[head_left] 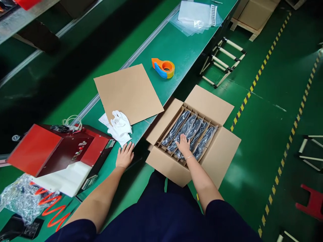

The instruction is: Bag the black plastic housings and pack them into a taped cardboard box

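My right hand point(184, 145) lies with fingers spread on the plastic-wrapped dark items point(194, 129) inside an open cardboard box point(220, 153). Cardboard dividers part these items into rows, and the box's flaps are folded outward. My left hand point(125, 155) rests palm down on the edge of the green workbench point(148, 97), its fingers apart. Just beyond it are white gloves point(120, 127), partly on a flat cardboard sheet point(131, 92). Neither hand grips anything.
On the bench stand a red machine point(60, 151), an orange-and-blue tape dispenser point(164, 68) and a stack of clear plastic bags point(195, 15). A coiled orange hose point(54, 208) lies near bubble wrap point(22, 196). A pipe frame point(223, 62) stands on the floor beyond the box.
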A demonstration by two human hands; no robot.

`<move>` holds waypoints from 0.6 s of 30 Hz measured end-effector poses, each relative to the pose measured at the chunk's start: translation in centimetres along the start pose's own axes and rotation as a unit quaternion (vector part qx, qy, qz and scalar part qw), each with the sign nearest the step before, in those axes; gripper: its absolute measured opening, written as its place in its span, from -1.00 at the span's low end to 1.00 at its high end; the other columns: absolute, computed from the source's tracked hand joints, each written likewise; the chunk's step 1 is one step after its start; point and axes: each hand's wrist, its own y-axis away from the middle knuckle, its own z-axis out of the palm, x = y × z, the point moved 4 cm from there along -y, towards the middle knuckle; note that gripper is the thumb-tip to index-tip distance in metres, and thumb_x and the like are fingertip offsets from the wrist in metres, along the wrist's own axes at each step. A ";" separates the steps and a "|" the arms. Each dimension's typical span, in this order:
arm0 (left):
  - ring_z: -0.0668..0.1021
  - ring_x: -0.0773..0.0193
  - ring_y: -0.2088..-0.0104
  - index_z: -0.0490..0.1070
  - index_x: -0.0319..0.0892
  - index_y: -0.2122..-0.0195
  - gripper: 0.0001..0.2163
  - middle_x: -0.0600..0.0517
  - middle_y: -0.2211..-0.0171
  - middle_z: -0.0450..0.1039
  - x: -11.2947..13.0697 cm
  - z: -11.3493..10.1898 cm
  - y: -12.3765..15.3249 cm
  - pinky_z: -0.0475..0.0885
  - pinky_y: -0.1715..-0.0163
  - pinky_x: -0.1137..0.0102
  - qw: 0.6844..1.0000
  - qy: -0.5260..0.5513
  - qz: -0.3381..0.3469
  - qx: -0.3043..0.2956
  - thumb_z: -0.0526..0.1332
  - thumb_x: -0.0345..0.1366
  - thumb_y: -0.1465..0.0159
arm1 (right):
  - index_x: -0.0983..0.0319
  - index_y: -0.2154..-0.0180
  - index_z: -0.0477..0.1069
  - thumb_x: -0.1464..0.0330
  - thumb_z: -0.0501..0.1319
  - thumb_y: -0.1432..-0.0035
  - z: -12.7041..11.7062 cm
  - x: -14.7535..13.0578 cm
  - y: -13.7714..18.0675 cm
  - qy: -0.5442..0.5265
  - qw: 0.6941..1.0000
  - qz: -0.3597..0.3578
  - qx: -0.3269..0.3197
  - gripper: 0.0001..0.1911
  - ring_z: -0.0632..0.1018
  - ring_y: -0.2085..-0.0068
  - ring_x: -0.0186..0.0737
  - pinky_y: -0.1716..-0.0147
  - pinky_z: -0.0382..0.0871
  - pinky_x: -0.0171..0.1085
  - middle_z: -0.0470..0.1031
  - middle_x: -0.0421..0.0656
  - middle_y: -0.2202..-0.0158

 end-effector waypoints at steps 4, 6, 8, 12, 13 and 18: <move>0.28 -0.14 -0.40 0.31 -0.26 -0.37 -0.48 -0.19 -0.40 0.23 0.1 -0.2 0.0 0.12 -0.36 -0.15 1.000 0.006 -0.006 0.003 -0.06 -0.27 -0.44 | 0.28 -0.51 -0.22 0.08 -0.26 -0.47 -0.2 2.5 0.3 -0.016 0.999 0.027 0.024 -0.26 -0.25 -0.54 -0.13 -0.50 -0.35 0.12 -0.33 -0.13 -0.52; 0.28 -0.14 -0.40 0.31 -0.25 -0.37 -0.48 -0.19 -0.41 0.23 0.1 -0.3 0.1 0.11 -0.37 -0.15 1.000 0.011 -0.009 0.008 -0.06 -0.26 -0.44 | 0.30 -0.50 -0.15 0.10 -0.19 -0.46 -0.1 3.8 0.7 -0.025 0.999 0.041 0.014 -0.27 -0.19 -0.54 -0.10 -0.49 -0.28 0.13 -0.28 -0.10 -0.52; 0.29 -0.16 -0.39 0.32 -0.25 -0.37 -0.48 -0.20 -0.40 0.23 0.2 -0.5 0.1 0.10 -0.37 -0.17 1.000 0.016 -0.009 0.011 -0.07 -0.26 -0.43 | 0.30 -0.48 -0.04 0.11 -0.12 -0.45 0.2 4.9 1.2 -0.033 0.998 0.044 0.006 -0.29 -0.14 -0.53 -0.11 -0.50 -0.25 0.11 -0.18 -0.09 -0.51; 0.27 -0.18 -0.40 0.27 -0.23 -0.40 -0.46 -0.22 -0.40 0.23 0.4 -0.8 0.1 0.08 -0.36 -0.21 0.999 0.026 -0.006 0.019 -0.06 -0.26 -0.43 | 0.29 -0.50 -0.12 0.15 -0.19 -0.47 0.3 6.9 2.5 -0.040 0.995 0.074 0.047 -0.30 -0.24 -0.54 -0.10 -0.49 -0.34 0.15 -0.24 -0.07 -0.52; 0.27 -0.19 -0.40 0.26 -0.24 -0.40 -0.46 -0.23 -0.40 0.23 0.5 -0.9 0.1 0.08 -0.36 -0.22 0.999 0.027 -0.005 0.021 -0.07 -0.25 -0.43 | 0.29 -0.50 -0.13 0.18 -0.19 -0.46 0.3 7.3 2.8 -0.042 0.995 0.082 0.049 -0.31 -0.22 -0.54 -0.09 -0.49 -0.32 0.16 -0.24 -0.06 -0.52; 0.26 -0.19 -0.40 0.27 -0.28 -0.40 -0.45 -0.25 -0.40 0.22 0.5 -1.0 0.2 0.09 -0.36 -0.22 0.999 0.023 0.000 0.027 -0.08 -0.25 -0.43 | 0.19 -0.48 -0.02 0.18 -0.16 -0.46 0.5 10.0 4.5 -0.046 0.993 0.094 0.050 -0.36 -0.15 -0.54 -0.15 -0.49 -0.31 0.12 -0.15 -0.12 -0.51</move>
